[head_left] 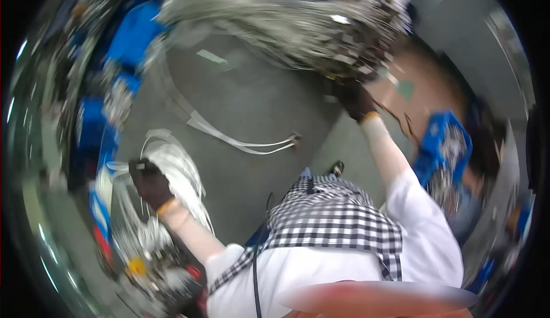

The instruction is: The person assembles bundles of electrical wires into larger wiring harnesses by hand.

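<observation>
My left hand [151, 184], in a dark glove with an orange cuff, is beside a coil of white cables [182, 172] at the left edge of the grey table. Motion smears its fingers, so its grip cannot be made out. My right hand [355, 99], gloved the same way, reaches to the connector ends [364, 37] of a large bundle of pale flat cables [258, 23]. Its fingertips blend into the dark connectors. A pair of white cables [229, 141] lies across the table, a small connector at its end.
Blue bins [134, 34] line the left side. Another blue bin [444, 146] with metallic-looking parts stands at the right, near a brown cardboard surface [427, 77]. A cluttered heap [154, 272] with yellow and red pieces sits at lower left. The grey table [246, 95] fills the middle.
</observation>
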Available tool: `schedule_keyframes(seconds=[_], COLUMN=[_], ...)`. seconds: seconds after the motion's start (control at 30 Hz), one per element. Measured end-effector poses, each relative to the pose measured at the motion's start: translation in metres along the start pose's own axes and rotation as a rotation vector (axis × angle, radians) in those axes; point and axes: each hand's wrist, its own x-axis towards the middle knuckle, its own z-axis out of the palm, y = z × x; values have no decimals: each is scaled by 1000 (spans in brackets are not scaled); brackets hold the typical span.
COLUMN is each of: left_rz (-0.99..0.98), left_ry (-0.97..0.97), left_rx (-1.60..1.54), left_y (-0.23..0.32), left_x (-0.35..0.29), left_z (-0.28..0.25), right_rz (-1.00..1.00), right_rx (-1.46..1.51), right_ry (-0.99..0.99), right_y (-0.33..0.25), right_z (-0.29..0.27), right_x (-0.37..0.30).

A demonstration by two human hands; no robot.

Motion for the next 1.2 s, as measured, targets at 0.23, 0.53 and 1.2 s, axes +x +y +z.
schedule_keyframes(seconds=[0.23, 0.53, 1.2], left_rz=[162, 370, -723], left_ry=[266, 405, -79], left_rx=[-348, -191, -59], left_y=[18, 46, -183], left_x=[-87, -137, -126], left_z=[-144, -48, 153], right_rz=[-272, -197, -93], right_rx=[-350, -180, -336], right_ry=[-107, -16, 536], right_y=[5, -16, 40], right_z=[7, 6, 46], right_x=[27, 13, 60])
